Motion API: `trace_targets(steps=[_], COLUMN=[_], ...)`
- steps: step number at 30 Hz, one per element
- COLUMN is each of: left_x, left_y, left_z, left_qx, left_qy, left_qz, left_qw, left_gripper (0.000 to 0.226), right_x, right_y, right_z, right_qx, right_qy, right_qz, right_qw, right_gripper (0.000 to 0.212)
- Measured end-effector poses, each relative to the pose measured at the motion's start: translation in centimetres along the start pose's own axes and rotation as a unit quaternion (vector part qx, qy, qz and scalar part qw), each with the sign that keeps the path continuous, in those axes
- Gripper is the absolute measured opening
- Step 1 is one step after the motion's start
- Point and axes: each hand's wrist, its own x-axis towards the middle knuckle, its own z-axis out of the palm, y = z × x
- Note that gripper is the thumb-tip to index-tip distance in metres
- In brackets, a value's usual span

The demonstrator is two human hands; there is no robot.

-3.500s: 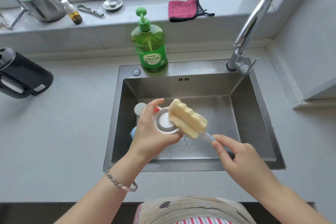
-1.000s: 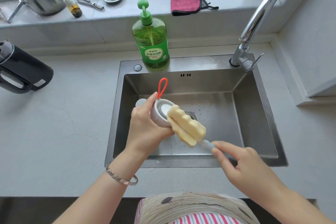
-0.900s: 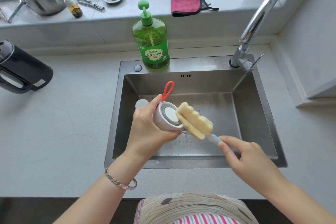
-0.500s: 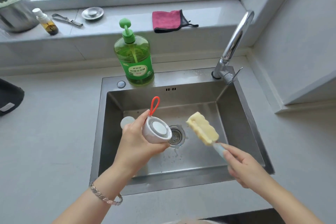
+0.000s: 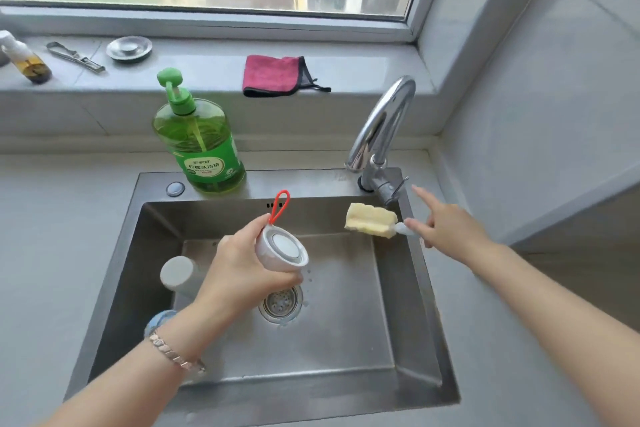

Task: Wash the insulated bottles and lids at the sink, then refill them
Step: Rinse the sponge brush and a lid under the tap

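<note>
Head view: lid (image 5: 282, 251) held over sink (image 5: 420, 291).
Left hand (image 5: 239, 270) grip was curled round the lid; right hand (image 5: 446, 227) grip pinched the sponge brush (image 5: 370, 220) handle, index finger straight.

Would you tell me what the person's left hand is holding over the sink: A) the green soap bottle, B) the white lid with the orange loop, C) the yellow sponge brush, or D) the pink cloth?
B: the left hand grips the white lid with the orange loop, while the right hand holds the sponge brush.

Pink cloth (image 5: 273, 75), metal dish (image 5: 129, 48) and small bottle (image 5: 29, 62) sit on windowsill (image 5: 363, 62).
</note>
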Motion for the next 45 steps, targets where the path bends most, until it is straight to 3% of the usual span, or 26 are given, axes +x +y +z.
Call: trace_targets(steps=[6, 12, 20, 24, 31, 35, 40, 45], left_x=[-0.2, -0.3, -0.8, -1.3, -2.0, -2.6, -3.5, -5.1], left_y=[2.9, 3.6, 3.9, 2.5, 0.7, 0.3, -1.3, -3.2], left_z=[1.9, 2.3, 2.0, 1.2, -0.7, -1.7, -2.6, -3.7], left_qx=[-0.021, -0.002, 0.013, 0.029, 0.004, -0.029, -0.058, -0.082], left_qy=[0.051, 0.073, 0.063, 0.070, 0.074, 0.078, 0.089, 0.095], left_qz=[-0.023, -0.051, -0.048, -0.068, -0.066, -0.070, -0.101, -0.124], left_qw=[0.998, 0.996, 0.997, 0.995, 0.995, 0.994, 0.989, 0.984], left_gripper=[0.067, 0.072, 0.075, 0.089, 0.083, 0.078, 0.078, 0.078], right_x=[6.3, 7.3, 6.2, 5.8, 3.9, -0.1, -3.6, -3.9], right_y=[1.9, 2.9, 3.5, 3.3, 2.5, 0.2, -5.3, -8.8], right_z=[-0.8, -0.4, 0.6, 0.7, 0.9, 1.7, 3.0, 3.9], right_qx=[-0.006, 0.001, -0.024, -0.036, -0.026, 0.090, 0.296, 0.376], right_qy=[-0.062, -0.049, -0.052, -0.054, -0.037, -0.039, -0.103, -0.129], right_qz=[-0.037, -0.052, -0.043, -0.034, -0.007, -0.014, -0.009, 0.010], right_qw=[0.997, 0.997, 0.997, 0.997, 0.999, 0.995, 0.950, 0.917], right_gripper=[0.065, 0.045, 0.048, 0.049, 0.058, 0.054, 0.011, 0.012])
